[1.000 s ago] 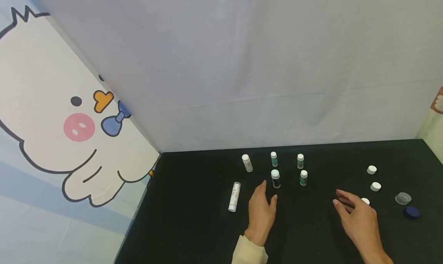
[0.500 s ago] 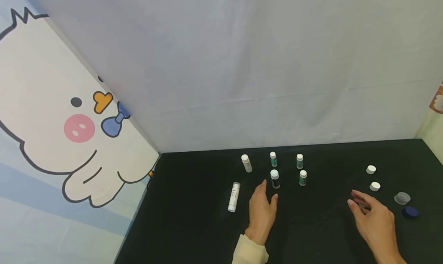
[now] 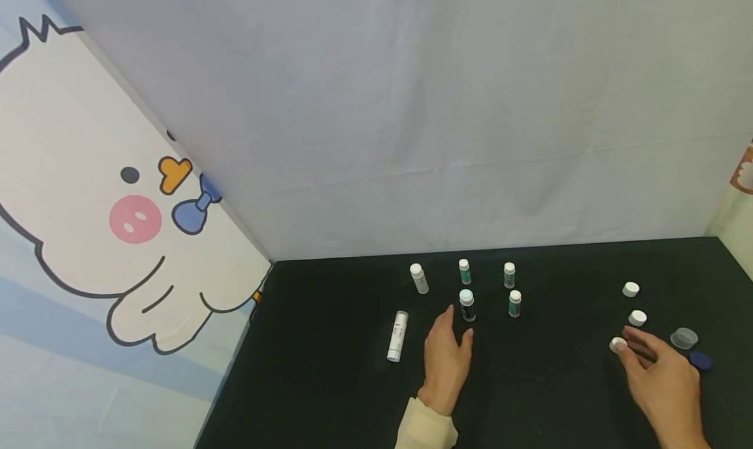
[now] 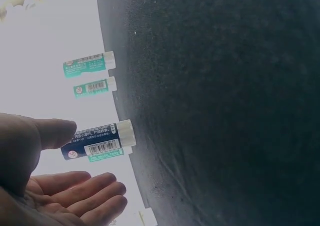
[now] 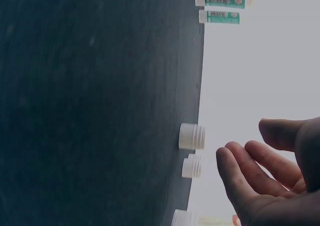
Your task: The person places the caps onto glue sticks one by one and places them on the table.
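My left hand [image 3: 446,364] is held just in front of a small bottle with a dark blue label and white end [image 3: 467,305]. In the left wrist view, thumb and fingers are spread apart with nothing between them, the bottle [image 4: 100,141] just beyond. My right hand [image 3: 665,377] is at the right, its thumb overlapping a small white cap [image 3: 617,344] in the head view. A gap shows in the right wrist view between the loosely bent fingers [image 5: 235,178] and the ridged white caps [image 5: 191,137]. Two more white caps, one here [image 3: 637,317], sit farther back.
Green-labelled bottles stand behind and right of the dark one, one here [image 3: 514,304]. A white bottle [image 3: 419,279] and a long white tube [image 3: 397,336] are at the left. A clear cup [image 3: 684,338] and a partly hidden dark blue cap [image 3: 701,361] are beyond my right hand.
My right hand has moved right across the row of caps, first covering the nearest cap and now leaving it showing beside the thumb. The left hand has stayed in place.
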A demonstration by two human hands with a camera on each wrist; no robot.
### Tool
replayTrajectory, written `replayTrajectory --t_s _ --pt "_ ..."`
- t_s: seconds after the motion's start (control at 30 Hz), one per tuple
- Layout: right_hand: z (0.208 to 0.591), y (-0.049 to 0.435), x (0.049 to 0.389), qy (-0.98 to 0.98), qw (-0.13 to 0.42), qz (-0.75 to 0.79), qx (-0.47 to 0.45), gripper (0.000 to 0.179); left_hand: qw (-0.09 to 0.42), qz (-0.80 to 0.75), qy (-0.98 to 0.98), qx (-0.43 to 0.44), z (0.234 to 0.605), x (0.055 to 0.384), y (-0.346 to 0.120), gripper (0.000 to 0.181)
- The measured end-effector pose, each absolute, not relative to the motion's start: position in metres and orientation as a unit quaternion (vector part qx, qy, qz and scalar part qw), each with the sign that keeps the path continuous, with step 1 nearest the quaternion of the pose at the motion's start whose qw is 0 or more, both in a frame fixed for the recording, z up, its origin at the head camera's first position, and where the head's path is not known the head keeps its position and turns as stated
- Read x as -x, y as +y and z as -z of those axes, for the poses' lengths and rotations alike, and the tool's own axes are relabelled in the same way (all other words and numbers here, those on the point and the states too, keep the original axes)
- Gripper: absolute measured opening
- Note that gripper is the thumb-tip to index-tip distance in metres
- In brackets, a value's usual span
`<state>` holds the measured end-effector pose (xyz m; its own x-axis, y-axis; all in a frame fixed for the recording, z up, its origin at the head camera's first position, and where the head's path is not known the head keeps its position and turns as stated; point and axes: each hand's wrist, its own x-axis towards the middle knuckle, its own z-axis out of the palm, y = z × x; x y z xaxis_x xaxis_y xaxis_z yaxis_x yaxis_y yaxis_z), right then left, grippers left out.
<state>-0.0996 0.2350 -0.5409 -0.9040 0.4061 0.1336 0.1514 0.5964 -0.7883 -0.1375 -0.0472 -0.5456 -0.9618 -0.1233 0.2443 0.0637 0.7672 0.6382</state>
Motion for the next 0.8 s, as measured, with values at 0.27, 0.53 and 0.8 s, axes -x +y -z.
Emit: replayTrajectory --t_s 0.27,0.53,0.8 --pt "0.541 0.249 0.1 -0.881 0.146 -0.407 0.195 0.031 0.144 0.335 -0.931 -0.012 0.546 0.141 -0.044 0.051" --pt "0.538 0.257 0.103 -0.876 0.127 -0.391 0.253 0.033 0.13 0.349 -0.928 -0.021 0.547 0.144 -0.042 0.051" --pt "0.539 0.265 0.104 -0.869 0.124 -0.386 0.285 0.035 0.141 0.35 -0.926 -0.016 0.547 0.147 -0.041 0.05"
